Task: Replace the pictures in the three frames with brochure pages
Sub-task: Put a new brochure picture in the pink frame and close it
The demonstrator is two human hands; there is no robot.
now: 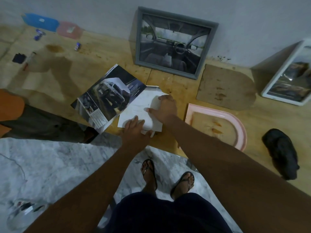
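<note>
A white sheet of paper (140,106) lies on the wooden table near its front edge, partly folded. My left hand (134,130) presses flat on the sheet's near corner. My right hand (164,108) lies on the folded flap at its right side, fingers bent over the paper. An open car brochure (109,95) lies just left of the sheet. A grey frame (175,43) holding a car-interior picture leans on the wall behind. A white frame (289,73) with a picture leans at the far right. A pink arched frame (217,125) lies face down, empty, right of my hands.
A brown arched backing board (225,86) lies between the grey and white frames. A dark cloth (281,153) sits at the right table edge. Blue and pink arched shapes (40,21) and small items lie at the far left. Another person's leg (25,118) is at the left.
</note>
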